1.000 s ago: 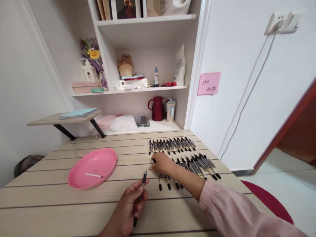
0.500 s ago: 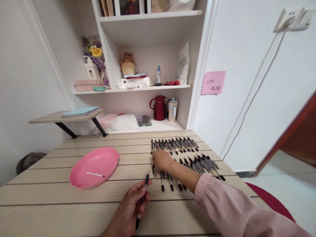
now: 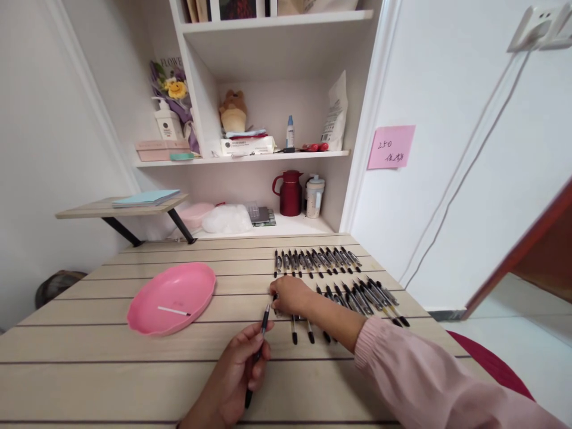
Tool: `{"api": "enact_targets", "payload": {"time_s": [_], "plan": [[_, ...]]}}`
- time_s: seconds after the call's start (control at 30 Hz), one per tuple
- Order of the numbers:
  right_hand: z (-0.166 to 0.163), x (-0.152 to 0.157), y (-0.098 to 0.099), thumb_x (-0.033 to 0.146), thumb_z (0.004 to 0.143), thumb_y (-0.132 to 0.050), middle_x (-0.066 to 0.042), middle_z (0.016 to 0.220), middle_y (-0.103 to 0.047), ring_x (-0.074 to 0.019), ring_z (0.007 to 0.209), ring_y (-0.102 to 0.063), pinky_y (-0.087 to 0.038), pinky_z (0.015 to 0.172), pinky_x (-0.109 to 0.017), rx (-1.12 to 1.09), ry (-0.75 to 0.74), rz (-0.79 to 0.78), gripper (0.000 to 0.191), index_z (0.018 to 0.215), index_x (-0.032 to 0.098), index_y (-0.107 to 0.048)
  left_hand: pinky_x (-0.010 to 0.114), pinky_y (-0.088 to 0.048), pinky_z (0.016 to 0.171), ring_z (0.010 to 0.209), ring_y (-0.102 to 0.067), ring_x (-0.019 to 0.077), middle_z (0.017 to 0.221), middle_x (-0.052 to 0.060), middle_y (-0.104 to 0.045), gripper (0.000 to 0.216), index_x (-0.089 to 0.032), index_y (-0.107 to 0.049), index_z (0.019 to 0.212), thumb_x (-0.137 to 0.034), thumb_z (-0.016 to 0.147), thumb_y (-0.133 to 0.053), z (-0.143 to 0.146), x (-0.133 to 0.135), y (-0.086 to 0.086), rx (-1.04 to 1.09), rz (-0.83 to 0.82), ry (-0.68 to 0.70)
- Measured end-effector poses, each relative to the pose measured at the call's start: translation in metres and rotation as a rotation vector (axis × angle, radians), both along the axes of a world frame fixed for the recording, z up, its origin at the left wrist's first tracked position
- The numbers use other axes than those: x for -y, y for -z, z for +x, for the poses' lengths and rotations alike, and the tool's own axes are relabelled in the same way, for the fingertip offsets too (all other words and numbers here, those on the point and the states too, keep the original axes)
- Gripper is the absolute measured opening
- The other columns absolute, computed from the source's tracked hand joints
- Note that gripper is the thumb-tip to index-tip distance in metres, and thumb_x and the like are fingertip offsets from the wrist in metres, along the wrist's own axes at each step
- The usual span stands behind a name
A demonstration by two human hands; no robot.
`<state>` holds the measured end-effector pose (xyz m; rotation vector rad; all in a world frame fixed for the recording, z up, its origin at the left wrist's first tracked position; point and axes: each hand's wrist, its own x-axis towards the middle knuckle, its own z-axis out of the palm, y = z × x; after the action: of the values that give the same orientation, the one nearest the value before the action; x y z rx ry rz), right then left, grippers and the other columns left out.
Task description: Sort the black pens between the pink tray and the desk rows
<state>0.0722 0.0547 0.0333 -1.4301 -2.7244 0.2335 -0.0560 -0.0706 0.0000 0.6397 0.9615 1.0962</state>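
White shelves [image 3: 250, 159] sit behind a striped bench [image 3: 134, 384] in the head view. Left hand [image 3: 241, 363] has its fingers closed round a pen [image 3: 265, 325], tip pointing away. Right hand [image 3: 290, 295] is down at the left end of the near row of pens [image 3: 353, 298], fingers curled, can't tell if they're gripping one. Far row [image 3: 316, 263] lies just behind, and a pink dish [image 3: 179, 283] holding a white stick [image 3: 172, 310] is off left.

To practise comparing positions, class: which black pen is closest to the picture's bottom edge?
The pen gripped in the left hand; all other pens sit higher in view.
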Motion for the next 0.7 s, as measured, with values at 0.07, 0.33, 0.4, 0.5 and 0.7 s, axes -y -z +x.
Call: {"api": "enact_targets", "payload": {"time_s": [0.07,0.33,0.4,0.5,0.7], "plan": [[0.002,-0.002,-0.001,0.03,0.063,-0.064,-0.008,0.092,-0.067,-0.0234,0.086,-0.06,-0.042,0.069,-0.028,0.018,0.009,-0.004,0.025,0.086,0.02,-0.068,0.014,-0.015,0.032,0.034,-0.029,0.0009,0.058,-0.004,-0.051,0.03,-0.018,-0.056,0.099,-0.025,0.07,-0.059,0.0,0.001,0.0,-0.005,0.007,0.001],[0.012,-0.004,0.0,0.029,0.06,-0.066,-0.009,0.09,-0.067,-0.0234,0.085,-0.06,-0.041,0.067,-0.027,0.017,0.032,-0.034,0.023,0.081,0.02,-0.068,0.015,-0.014,0.033,0.036,-0.03,0.0013,0.059,-0.003,-0.051,0.03,-0.016,-0.054,0.103,-0.026,0.075,-0.055,0.001,0.001,-0.001,-0.017,0.032,0.036],[0.014,-0.005,-0.002,0.027,0.059,-0.066,-0.009,0.088,-0.067,-0.0235,0.084,-0.06,-0.041,0.066,-0.026,-0.012,0.04,-0.037,0.021,0.079,0.02,-0.068,0.015,-0.014,0.033,0.036,-0.03,0.0014,0.059,-0.003,-0.051,0.03,-0.016,-0.054,0.103,-0.025,0.075,-0.054,0.002,0.001,-0.002,-0.025,0.035,0.04],[0.017,-0.003,-0.006,0.024,0.063,-0.062,-0.009,0.086,-0.067,-0.0223,0.084,-0.059,-0.039,0.065,-0.026,-0.069,0.065,-0.02,0.015,0.076,0.02,-0.067,0.016,-0.015,0.033,0.036,-0.031,0.0016,0.059,-0.003,-0.051,0.03,-0.015,-0.054,0.103,-0.025,0.074,-0.055,0.002,0.001,-0.004,-0.039,0.043,0.042],[0.01,0.031,-0.002,0.042,0.082,-0.037,-0.004,0.064,-0.063,-0.0094,0.047,-0.05,-0.033,0.045,-0.021,-0.779,0.287,-0.486,0.034,0.068,0.017,-0.054,0.015,-0.017,0.033,0.036,-0.034,0.0021,0.058,-0.003,-0.051,0.028,-0.016,-0.055,0.099,-0.028,0.073,-0.057,0.004,0.002,-0.004,-0.059,0.074,0.038]]}}
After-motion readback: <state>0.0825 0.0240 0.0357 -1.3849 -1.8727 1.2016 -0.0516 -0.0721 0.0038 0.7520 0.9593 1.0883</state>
